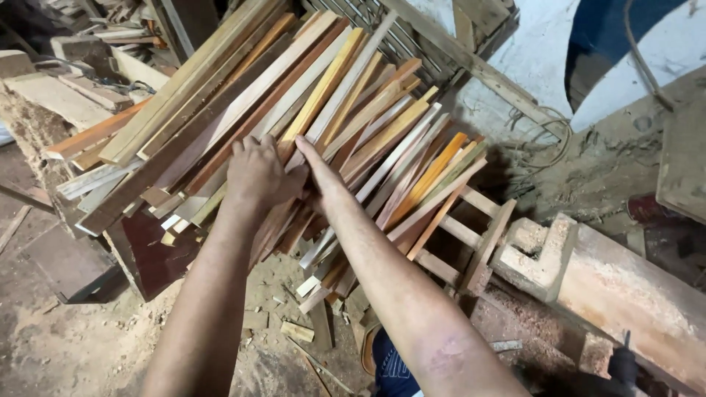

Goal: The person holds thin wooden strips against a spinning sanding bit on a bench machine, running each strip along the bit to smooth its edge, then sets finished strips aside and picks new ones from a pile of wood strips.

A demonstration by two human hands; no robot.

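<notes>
Both hands pressed into the leaning pile of wooden slats (353,125), left hand (257,176) curled over several, right hand (318,173) flat and open, steadying them against sliding.

A rough woodworking shop is shown. Under and just beyond the fingers (254,151), a big heap of sawn wooden slats (346,125) in pale, yellow and reddish tones is stacked slantwise on a ladder-like wooden frame (471,239). Below the fingers, the dirt floor (88,345) is strewn with sawdust and offcuts (294,327). To their right, a heavy notched beam (581,276) is coated in dust. To their left, thick planks (59,95) are piled.
</notes>
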